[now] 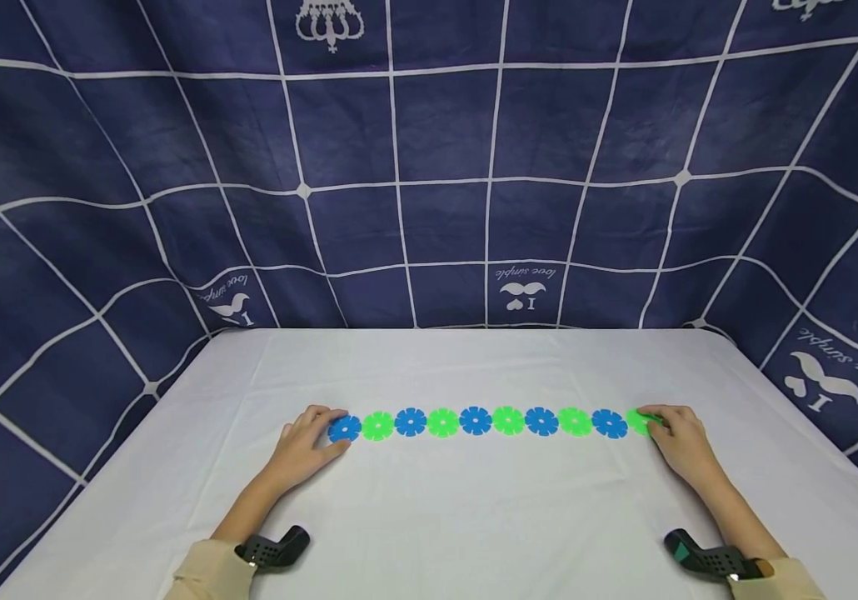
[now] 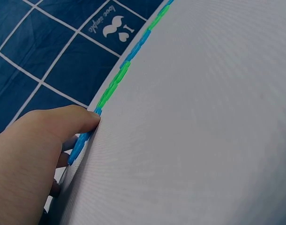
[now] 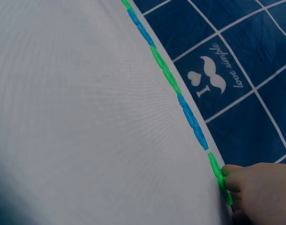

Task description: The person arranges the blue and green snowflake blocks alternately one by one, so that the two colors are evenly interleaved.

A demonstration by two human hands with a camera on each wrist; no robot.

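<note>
- On my head view, a row of flat notched discs (image 1: 492, 422) runs left to right across the desk (image 1: 429, 517), blue and green by turns, each one just beside or touching the next.
- My left hand (image 1: 307, 446) sits at the row's left end, fingers curled round the far side of the end blue disc (image 1: 344, 428) and thumb at its near edge, so I read it as pinching that disc.
- My right hand (image 1: 680, 440) sits at the other end, fingertips over the end green disc (image 1: 641, 421), which is partly hidden beneath them; it looks like a light pinch, though from here I cannot be sure it is more than a touch.
- Both hands rest on the white cloth, well apart, with the whole row between them.
- The left wrist view shows what the head view does not: the discs seen edge-on as a thin blue and green line (image 2: 118, 79) lying flat on the desk, with my thumb pressed against the near blue disc (image 2: 82, 140).
- The right wrist view gives the same edge-on line (image 3: 180, 101) from the other end, with curled fingertips (image 3: 232, 180) closed on the edge of the last green disc (image 3: 220, 180).
- Only the head view shows the full count and the colour order of the row; the wrist views cut the row off at the frame edge.
- Behind the desk hangs a dark blue cloth (image 1: 429, 167) with a white grid.
</note>
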